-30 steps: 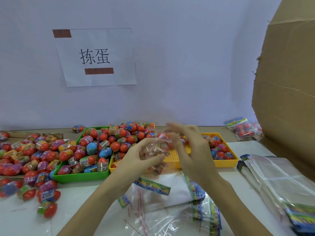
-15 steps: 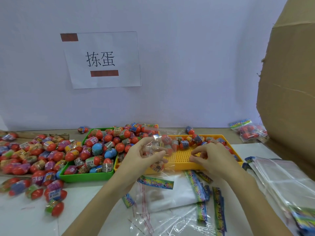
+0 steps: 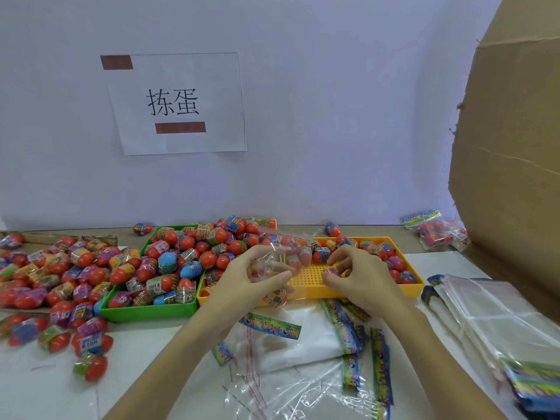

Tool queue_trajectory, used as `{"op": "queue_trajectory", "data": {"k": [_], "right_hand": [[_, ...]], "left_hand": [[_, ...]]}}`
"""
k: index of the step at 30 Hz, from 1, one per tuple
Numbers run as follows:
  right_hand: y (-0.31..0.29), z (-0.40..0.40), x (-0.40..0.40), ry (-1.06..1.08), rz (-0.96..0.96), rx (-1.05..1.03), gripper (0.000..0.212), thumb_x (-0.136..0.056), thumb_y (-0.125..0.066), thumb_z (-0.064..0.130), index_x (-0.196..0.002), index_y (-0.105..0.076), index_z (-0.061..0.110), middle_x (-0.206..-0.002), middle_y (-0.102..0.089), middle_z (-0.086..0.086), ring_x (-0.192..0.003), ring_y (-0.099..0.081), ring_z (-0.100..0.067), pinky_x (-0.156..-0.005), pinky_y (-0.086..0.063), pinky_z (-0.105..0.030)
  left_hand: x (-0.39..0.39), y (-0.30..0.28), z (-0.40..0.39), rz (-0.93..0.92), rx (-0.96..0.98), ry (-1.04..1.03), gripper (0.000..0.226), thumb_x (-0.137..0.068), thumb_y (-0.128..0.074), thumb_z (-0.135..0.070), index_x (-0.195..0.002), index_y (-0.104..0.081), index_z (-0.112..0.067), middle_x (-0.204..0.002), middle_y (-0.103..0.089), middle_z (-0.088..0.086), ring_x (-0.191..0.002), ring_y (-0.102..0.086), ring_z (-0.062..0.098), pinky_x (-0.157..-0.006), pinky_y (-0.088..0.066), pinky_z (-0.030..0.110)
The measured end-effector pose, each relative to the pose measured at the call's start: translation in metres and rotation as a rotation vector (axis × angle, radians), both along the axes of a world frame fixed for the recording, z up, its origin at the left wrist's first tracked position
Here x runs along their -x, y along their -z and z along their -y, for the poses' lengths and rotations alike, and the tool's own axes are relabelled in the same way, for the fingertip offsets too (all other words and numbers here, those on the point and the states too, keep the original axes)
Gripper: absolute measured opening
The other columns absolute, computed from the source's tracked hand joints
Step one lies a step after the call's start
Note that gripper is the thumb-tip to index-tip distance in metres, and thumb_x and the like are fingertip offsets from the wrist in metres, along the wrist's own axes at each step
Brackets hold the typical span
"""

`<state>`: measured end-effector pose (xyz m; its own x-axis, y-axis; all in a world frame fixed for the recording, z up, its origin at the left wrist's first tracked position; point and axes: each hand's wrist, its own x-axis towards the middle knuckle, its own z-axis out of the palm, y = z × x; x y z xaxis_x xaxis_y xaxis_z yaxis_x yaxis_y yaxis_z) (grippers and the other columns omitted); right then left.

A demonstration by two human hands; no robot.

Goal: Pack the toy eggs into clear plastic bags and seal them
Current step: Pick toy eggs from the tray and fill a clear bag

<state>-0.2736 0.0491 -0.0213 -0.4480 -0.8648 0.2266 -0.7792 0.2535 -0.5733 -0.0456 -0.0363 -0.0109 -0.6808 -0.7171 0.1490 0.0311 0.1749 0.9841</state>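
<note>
Surface: white table (image 3: 151,374) against a pale wall (image 3: 333,116).
Nearest: flat bags (image 3: 291,386) with colourful headers, in front of the yellow tray (image 3: 412,289).
Left hand (image 3: 242,283): fingers curled on a clear bag (image 3: 285,262) with eggs inside, over the yellow tray's left end.
Right hand (image 3: 363,277): pinches a small egg (image 3: 331,270) above the tray's grid.
Left of tray: green tray (image 3: 151,310) heaped with eggs (image 3: 181,262).
Far right: sealed bag (image 3: 433,231), cardboard (image 3: 515,177).
Wall: paper sign (image 3: 178,104).

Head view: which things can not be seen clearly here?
- Head view: egg count in the clear bag; left hand and glare cover it.
- Right hand: fingers curl over what it pinches.
- Bag stack: cut by the right edge.
- Egg labels: too small.
</note>
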Motion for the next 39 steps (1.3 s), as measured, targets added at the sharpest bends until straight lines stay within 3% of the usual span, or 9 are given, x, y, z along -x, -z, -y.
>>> {"op": "queue_trajectory", "data": {"k": [4, 9, 11, 15, 22, 27, 31, 34, 39], "right_hand": [[-0.006, 0.002, -0.003, -0.023, 0.178, 0.272, 0.021, -0.096, -0.075, 0.036, -0.115, -0.070, 0.029, -0.093, -0.068, 0.014, -0.084, -0.064, -0.002, -0.068, -0.052, -0.014], [-0.021, 0.001, -0.012, -0.176, 0.829, 0.499, 0.021, -0.095, -0.072, 0.036, -0.113, -0.081, 0.029, -0.110, -0.079, 0.005, -0.104, -0.074, -0.012, -0.081, -0.061, -0.025], [-0.025, 0.000, -0.015, -0.261, 0.938, 0.537, 0.031, -0.088, -0.072, 0.042, -0.112, -0.083, 0.026, -0.113, -0.079, 0.001, -0.107, -0.075, -0.017, -0.086, -0.061, -0.026], [-0.026, 0.001, -0.019, -0.298, 0.944, 0.568, 0.029, -0.088, -0.074, 0.041, -0.111, -0.082, 0.028, -0.114, -0.079, 0.001, -0.106, -0.075, -0.018, -0.089, -0.061, -0.028], [-0.016, 0.004, -0.010, -0.007, 0.684, 0.529, 0.010, -0.096, -0.074, 0.024, -0.105, -0.071, 0.027, -0.099, -0.078, 0.006, -0.098, -0.074, -0.010, -0.084, -0.060, -0.025], [-0.013, 0.006, -0.009, -0.032, 0.809, 0.476, 0.023, -0.095, -0.076, 0.029, -0.111, -0.066, 0.016, -0.092, -0.081, -0.002, -0.089, -0.078, -0.016, -0.081, -0.063, -0.030], [-0.008, 0.005, -0.012, -0.084, 0.756, 0.386, 0.018, -0.095, -0.076, 0.033, -0.109, -0.070, 0.023, -0.087, -0.077, -0.002, -0.068, -0.074, -0.013, -0.061, -0.058, -0.020], [-0.003, 0.005, -0.012, -0.148, 0.667, 0.346, 0.012, -0.097, -0.074, 0.033, -0.107, -0.077, 0.026, -0.087, -0.077, -0.003, -0.074, -0.075, -0.014, -0.063, -0.057, -0.018], [-0.003, 0.007, -0.020, -0.259, 0.900, 0.347, 0.016, -0.095, -0.076, 0.029, -0.108, -0.081, 0.020, -0.104, -0.079, -0.010, -0.096, -0.078, -0.024, -0.079, -0.062, -0.029]], "left_hand": [[-0.001, -0.001, 0.000, -0.009, 0.004, -0.003, 0.035, -0.097, -0.078, -0.021, -0.127, -0.065, -0.035, -0.112, -0.081, 0.001, -0.098, -0.080, 0.022, -0.076, -0.059, 0.017], [0.000, 0.000, 0.000, 0.019, 0.024, -0.002, 0.036, -0.098, -0.077, -0.021, -0.129, -0.063, -0.033, -0.113, -0.081, -0.002, -0.097, -0.080, 0.021, -0.080, -0.062, 0.023], [0.000, 0.001, 0.000, 0.037, 0.047, -0.003, 0.037, -0.098, -0.077, -0.021, -0.130, -0.063, -0.032, -0.114, -0.080, -0.002, -0.096, -0.080, 0.021, -0.085, -0.063, 0.027], [0.002, 0.004, 0.000, 0.066, 0.080, -0.001, 0.037, -0.098, -0.076, -0.023, -0.131, -0.062, -0.032, -0.113, -0.080, -0.005, -0.096, -0.080, 0.019, -0.088, -0.064, 0.031], [0.005, 0.005, -0.002, 0.061, 0.111, -0.048, 0.036, -0.098, -0.076, -0.018, -0.128, -0.062, -0.029, -0.106, -0.079, -0.012, -0.090, -0.080, 0.015, -0.076, -0.061, 0.019], [0.005, 0.003, -0.002, -0.008, 0.081, -0.110, 0.032, -0.097, -0.077, -0.018, -0.126, -0.066, -0.027, -0.110, -0.080, -0.004, -0.092, -0.080, 0.020, -0.082, -0.067, 0.038], [0.000, 0.000, 0.001, -0.062, -0.007, -0.133, 0.035, -0.096, -0.078, -0.017, -0.129, -0.066, -0.022, -0.110, -0.081, 0.001, -0.094, -0.081, 0.023, -0.074, -0.065, 0.030], [-0.002, -0.003, 0.003, -0.043, -0.111, -0.047, 0.038, -0.095, -0.078, -0.020, -0.132, -0.068, -0.027, -0.116, -0.080, 0.003, -0.100, -0.080, 0.027, -0.079, -0.064, 0.035], [-0.004, -0.004, -0.001, -0.058, -0.217, 0.197, 0.037, -0.097, -0.075, -0.022, -0.134, -0.069, -0.026, -0.135, -0.073, 0.002, -0.112, -0.076, 0.033, -0.092, -0.064, 0.042]]}}
